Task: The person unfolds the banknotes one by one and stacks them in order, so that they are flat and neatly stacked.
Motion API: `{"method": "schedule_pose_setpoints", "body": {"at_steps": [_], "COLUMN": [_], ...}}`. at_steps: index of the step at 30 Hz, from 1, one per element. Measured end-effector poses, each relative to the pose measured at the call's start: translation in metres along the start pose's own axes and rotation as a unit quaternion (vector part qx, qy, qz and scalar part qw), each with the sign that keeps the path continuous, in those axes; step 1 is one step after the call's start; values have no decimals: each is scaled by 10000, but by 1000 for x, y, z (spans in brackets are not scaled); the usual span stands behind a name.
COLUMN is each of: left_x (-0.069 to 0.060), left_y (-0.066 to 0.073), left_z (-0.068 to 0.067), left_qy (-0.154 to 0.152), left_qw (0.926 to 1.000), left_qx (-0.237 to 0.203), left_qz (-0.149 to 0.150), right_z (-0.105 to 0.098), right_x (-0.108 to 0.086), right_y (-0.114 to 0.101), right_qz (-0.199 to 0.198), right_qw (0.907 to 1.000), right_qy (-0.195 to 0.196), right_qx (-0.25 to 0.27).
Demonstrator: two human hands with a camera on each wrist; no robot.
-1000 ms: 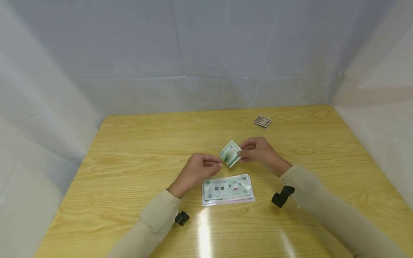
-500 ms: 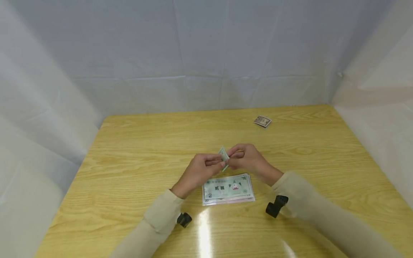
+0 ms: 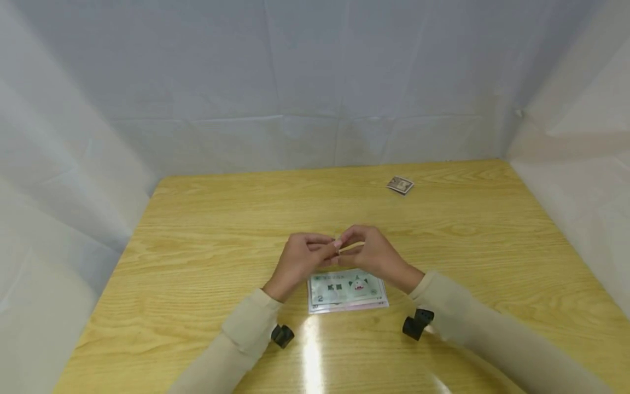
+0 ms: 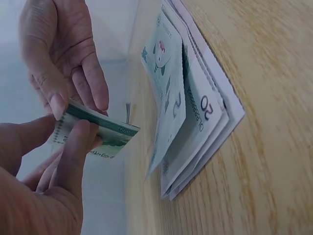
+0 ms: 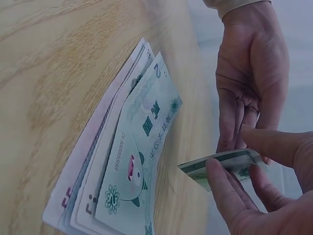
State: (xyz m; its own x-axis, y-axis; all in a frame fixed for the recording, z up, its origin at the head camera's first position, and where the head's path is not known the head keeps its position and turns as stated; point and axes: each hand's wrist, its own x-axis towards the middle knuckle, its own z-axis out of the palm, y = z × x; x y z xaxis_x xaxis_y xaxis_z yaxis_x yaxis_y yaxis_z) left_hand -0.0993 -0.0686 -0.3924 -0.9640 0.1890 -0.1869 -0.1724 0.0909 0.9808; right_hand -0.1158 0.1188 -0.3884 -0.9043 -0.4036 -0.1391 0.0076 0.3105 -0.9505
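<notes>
Above the table both hands meet at a small green banknote (image 4: 110, 132), folded down to a short strip. My left hand (image 3: 297, 262) pinches it between thumb and fingers. On the opposite side my right hand (image 3: 375, 256) also pinches its edge, thumb and fingertips close to those of the left. From the head camera the note is mostly hidden by the fingers. Just below the hands lies a loose stack of flat banknotes (image 3: 346, 298). Its top note (image 5: 139, 152) is pale green with a "2" and a cartoon figure, and its near end lifts off the sheets underneath.
A folded brown banknote (image 3: 401, 185) lies toward the back right of the wooden table (image 3: 211, 219). Whitish sheeting (image 3: 315, 82) hangs behind the table and at both sides. Each wrist carries a small black camera (image 3: 417, 324).
My right hand has moved left and slightly down to meet the left hand. The green note turned from facing the head camera to edge-on, and the left fingers took hold of it.
</notes>
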Motion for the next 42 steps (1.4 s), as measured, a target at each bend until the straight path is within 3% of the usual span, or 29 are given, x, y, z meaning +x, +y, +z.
{"method": "schedule_pose_setpoints", "body": {"at_steps": [7, 18, 28, 36, 42], "left_x": [-2, -3, -8, -15, -20], "left_y": [3, 1, 3, 2, 0], "left_z": [-2, -6, -12, -17, -26], "left_qy": [25, -186, -371, -143, -155], "left_qw": [9997, 9998, 9992, 9997, 9990], "left_qx": [234, -38, 120, 183, 411], "left_qz": [74, -23, -93, -84, 32], "right_z": [0, -2, -12, -20, -29], "right_x": [-2, -3, -5, -10, -17], "right_y": [-1, 0, 0, 3, 7], "right_qz": [-18, -105, 208, 365, 504], "right_qw": [10000, 9997, 9990, 9977, 9985], "right_qy": [-38, -71, -326, -403, -183], "right_qx": [-27, 201, 229, 401, 84]}}
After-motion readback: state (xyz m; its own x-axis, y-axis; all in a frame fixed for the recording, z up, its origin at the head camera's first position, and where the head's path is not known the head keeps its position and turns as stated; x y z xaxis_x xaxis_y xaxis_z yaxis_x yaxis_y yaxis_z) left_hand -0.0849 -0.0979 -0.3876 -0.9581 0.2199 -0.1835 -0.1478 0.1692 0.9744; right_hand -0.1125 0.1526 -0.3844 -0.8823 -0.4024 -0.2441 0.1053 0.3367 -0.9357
